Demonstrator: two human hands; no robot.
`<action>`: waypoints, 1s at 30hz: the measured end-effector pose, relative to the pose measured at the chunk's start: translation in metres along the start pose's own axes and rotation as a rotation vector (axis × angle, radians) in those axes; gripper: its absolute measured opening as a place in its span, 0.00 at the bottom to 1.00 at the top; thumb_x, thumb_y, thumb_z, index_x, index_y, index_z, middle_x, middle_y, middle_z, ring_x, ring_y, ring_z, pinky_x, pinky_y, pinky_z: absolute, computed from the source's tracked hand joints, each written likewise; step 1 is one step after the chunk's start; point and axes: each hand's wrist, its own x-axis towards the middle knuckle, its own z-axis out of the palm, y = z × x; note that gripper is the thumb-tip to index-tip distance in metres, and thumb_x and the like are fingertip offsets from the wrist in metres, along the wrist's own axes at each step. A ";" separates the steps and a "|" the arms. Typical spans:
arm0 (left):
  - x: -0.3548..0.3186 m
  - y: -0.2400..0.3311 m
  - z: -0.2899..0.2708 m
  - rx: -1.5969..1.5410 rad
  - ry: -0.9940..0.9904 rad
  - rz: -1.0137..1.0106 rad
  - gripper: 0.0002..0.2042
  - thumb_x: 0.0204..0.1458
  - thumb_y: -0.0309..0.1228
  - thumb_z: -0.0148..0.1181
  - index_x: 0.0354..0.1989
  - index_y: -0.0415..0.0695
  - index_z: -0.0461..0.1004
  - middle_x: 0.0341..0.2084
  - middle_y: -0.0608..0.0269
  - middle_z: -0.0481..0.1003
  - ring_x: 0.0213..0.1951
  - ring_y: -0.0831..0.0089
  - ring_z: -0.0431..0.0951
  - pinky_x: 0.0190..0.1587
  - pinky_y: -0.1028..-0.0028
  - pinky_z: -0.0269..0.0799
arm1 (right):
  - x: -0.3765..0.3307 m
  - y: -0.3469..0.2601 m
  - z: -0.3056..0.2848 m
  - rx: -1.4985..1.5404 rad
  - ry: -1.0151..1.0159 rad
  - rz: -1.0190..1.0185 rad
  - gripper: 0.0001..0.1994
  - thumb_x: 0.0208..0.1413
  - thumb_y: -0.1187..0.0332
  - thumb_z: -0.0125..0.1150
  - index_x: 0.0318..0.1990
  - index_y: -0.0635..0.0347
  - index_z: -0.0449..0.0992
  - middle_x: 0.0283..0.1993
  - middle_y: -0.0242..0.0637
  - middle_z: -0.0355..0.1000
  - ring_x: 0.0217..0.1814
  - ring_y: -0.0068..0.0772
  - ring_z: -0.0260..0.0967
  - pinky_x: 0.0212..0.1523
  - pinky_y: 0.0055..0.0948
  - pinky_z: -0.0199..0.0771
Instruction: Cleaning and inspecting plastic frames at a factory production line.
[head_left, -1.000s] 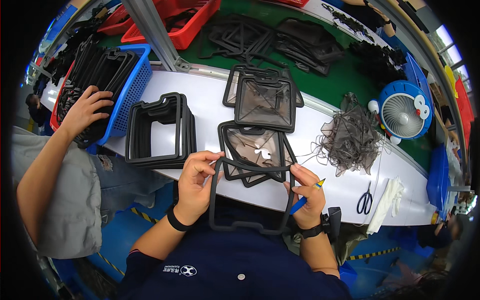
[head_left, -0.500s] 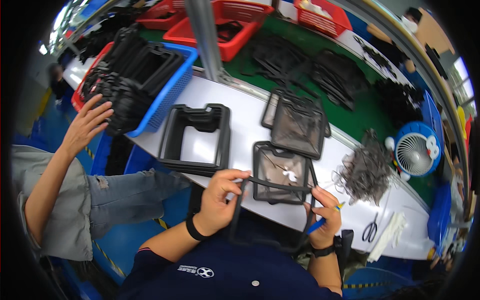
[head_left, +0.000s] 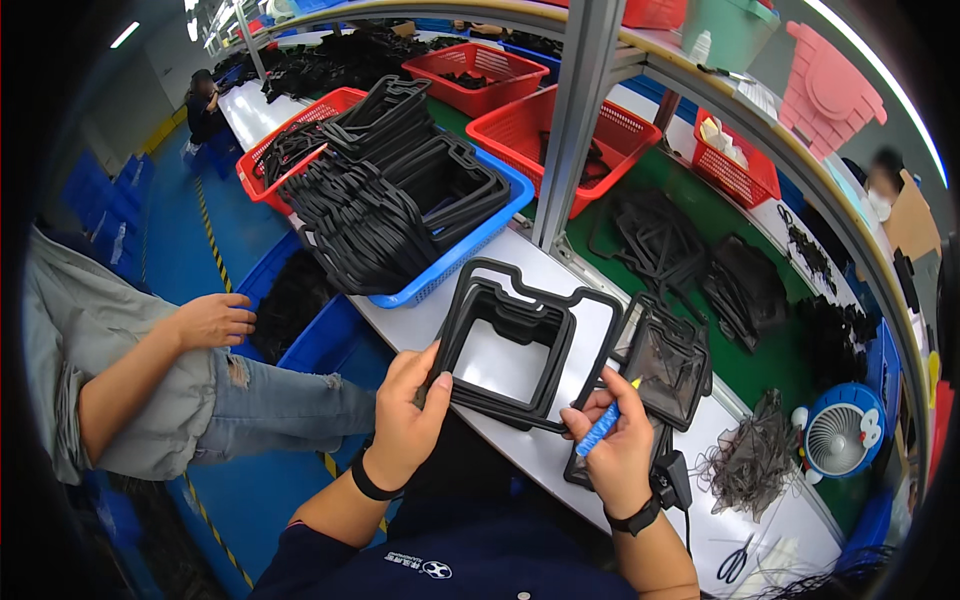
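A black plastic frame (head_left: 607, 342) with a notched top edge is held tilted between my two hands over the white table. My left hand (head_left: 408, 405) grips its left side, thumb on the front. At its lower right corner, my right hand (head_left: 617, 440) pinches the frame and also holds a blue-handled tool (head_left: 598, 432) with a yellow tip. Directly behind the held frame stands a stack of similar black frames (head_left: 562, 355). Dark mesh-covered frames (head_left: 672, 365) lie right of it, partly hidden by my right hand.
A blue basket (head_left: 515, 200) heaped with black frames stands at the left, near a metal post (head_left: 577, 120). Another person's hand (head_left: 212, 320) rests beside it. Rightward are a tangle of dark scraps (head_left: 750, 455), a blue fan (head_left: 840, 430) and scissors (head_left: 735, 560).
My hands have raised the black frame and moved it left, in front of the stack. The view has turned leftward. The other person's hand has lowered away from the basket.
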 end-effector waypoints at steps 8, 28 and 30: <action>0.013 -0.054 0.002 -0.205 -0.185 -0.419 0.24 0.60 0.28 0.54 0.64 0.32 0.64 0.60 0.43 0.69 0.63 0.57 0.69 0.65 0.68 0.61 | 0.033 0.013 0.033 -0.509 0.007 0.092 0.31 0.53 0.69 0.72 0.62 0.65 0.65 0.30 0.30 0.66 0.31 0.20 0.65 0.33 0.23 0.69; 0.028 -0.055 -0.001 -0.148 -0.283 -0.378 0.30 0.54 0.22 0.51 0.70 0.41 0.59 0.57 0.44 0.73 0.56 0.66 0.75 0.58 0.71 0.68 | 0.067 0.003 0.062 -1.068 0.064 -0.201 0.27 0.46 0.81 0.56 0.58 0.72 0.63 0.50 0.62 0.69 0.52 0.64 0.69 0.53 0.48 0.71; 0.029 -0.049 -0.002 -0.115 -0.248 -0.337 0.30 0.55 0.22 0.51 0.70 0.41 0.59 0.56 0.44 0.74 0.57 0.67 0.75 0.60 0.72 0.67 | 0.066 -0.002 0.060 -1.039 0.063 -0.324 0.25 0.47 0.81 0.55 0.57 0.72 0.64 0.49 0.62 0.70 0.50 0.64 0.70 0.51 0.47 0.72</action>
